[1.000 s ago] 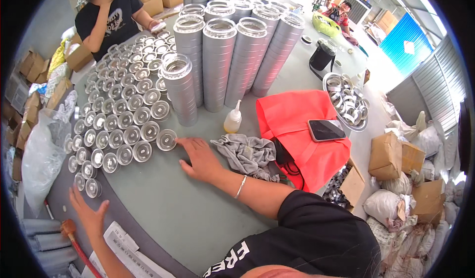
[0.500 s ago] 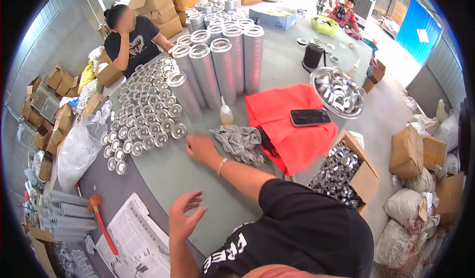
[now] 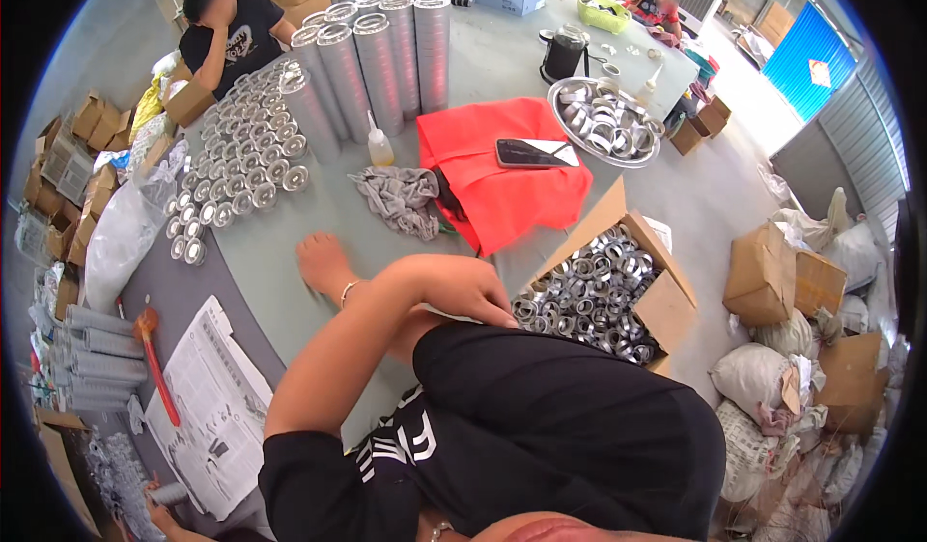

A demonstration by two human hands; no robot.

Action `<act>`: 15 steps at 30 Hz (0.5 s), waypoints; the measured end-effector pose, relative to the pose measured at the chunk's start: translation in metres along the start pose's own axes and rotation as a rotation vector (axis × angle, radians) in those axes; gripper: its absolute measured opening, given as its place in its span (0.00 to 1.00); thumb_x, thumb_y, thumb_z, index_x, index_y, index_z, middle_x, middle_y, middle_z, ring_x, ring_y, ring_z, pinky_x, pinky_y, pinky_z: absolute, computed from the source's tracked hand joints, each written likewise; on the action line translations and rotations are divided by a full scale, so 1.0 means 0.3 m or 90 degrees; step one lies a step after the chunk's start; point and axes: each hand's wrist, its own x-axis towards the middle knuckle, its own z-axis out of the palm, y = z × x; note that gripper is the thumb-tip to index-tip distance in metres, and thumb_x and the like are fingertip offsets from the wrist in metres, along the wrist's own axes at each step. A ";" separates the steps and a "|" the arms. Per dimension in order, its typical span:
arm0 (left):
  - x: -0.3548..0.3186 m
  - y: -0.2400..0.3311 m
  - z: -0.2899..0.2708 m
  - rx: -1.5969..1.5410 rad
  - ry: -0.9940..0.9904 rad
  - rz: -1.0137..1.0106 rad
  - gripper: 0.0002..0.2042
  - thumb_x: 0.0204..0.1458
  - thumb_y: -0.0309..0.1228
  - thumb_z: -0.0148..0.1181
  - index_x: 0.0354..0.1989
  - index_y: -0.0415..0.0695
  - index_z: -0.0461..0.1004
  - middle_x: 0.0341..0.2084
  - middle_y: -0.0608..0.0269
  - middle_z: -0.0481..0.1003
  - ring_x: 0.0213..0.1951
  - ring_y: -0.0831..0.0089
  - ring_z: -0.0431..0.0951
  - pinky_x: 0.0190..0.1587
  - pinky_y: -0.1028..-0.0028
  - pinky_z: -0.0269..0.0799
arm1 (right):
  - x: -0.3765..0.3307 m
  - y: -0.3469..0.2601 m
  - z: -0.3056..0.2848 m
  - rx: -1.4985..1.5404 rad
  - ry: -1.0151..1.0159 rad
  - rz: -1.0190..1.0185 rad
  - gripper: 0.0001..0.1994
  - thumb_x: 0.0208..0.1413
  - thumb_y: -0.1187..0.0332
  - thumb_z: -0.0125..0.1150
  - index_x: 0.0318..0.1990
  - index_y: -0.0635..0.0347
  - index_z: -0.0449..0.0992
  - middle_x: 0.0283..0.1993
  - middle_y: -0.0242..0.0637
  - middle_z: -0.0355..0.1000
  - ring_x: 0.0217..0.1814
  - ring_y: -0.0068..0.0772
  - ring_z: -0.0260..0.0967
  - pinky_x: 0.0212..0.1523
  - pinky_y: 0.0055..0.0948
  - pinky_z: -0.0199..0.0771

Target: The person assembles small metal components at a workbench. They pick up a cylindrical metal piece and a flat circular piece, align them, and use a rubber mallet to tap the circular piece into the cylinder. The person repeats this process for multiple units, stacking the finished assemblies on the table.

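left hand (image 3: pixel 463 291): fingers loosely curled, palm down, holding nothing; hangs at the near tabletop edge, just beside the open cardboard box of silver metal rings (image 3: pixel 603 286)
right hand (image 3: pixel 321 262): flat on the grey-green tabletop (image 3: pixel 280 272), fingers extended, holding nothing; bracelet on the wrist
crumpled grey cloth (image 3: pixel 401 199): nearest loose item, at 1 o'clock from the right hand, not touching it
red fabric bag (image 3: pixel 502 180): at 3 o'clock of the cloth, touching it; dark flat phone (image 3: pixel 534 153) lies on top
small clear squeeze bottle (image 3: pixel 379 144): at 12 o'clock of the cloth, upright
small silver metal caps (image 3: pixel 237 170): packed rows at 10–11 o'clock from the right hand
tall silver metal cylinders (image 3: pixel 372 55): lying side by side at 12 o'clock, far side
round metal tray of rings (image 3: pixel 603 122): at 2 o'clock, beyond the bag
person in black shirt (image 3: pixel 232 35): at 11 o'clock, far tabletop edge
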 end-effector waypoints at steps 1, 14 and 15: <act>0.041 0.017 0.017 -0.013 -0.019 -0.009 0.18 0.65 0.44 0.63 0.48 0.40 0.85 0.36 0.55 0.84 0.38 0.67 0.82 0.45 0.66 0.76 | -0.014 -0.005 -0.010 0.008 -0.006 -0.013 0.11 0.60 0.64 0.51 0.42 0.55 0.79 0.46 0.46 0.76 0.52 0.52 0.74 0.51 0.51 0.76; -0.001 -0.079 0.191 -0.553 0.035 0.055 0.24 0.71 0.42 0.55 0.63 0.33 0.75 0.60 0.56 0.79 0.61 0.72 0.75 0.66 0.73 0.67 | -0.058 -0.007 0.042 0.023 0.048 -0.040 0.08 0.58 0.67 0.53 0.37 0.57 0.80 0.42 0.46 0.78 0.49 0.51 0.76 0.50 0.51 0.76; 0.039 -0.041 0.177 -0.517 0.017 0.056 0.24 0.71 0.44 0.55 0.63 0.34 0.76 0.59 0.57 0.79 0.60 0.74 0.75 0.66 0.74 0.67 | -0.034 0.063 0.063 0.018 0.068 -0.029 0.07 0.56 0.68 0.56 0.37 0.57 0.80 0.43 0.45 0.78 0.50 0.50 0.75 0.52 0.49 0.74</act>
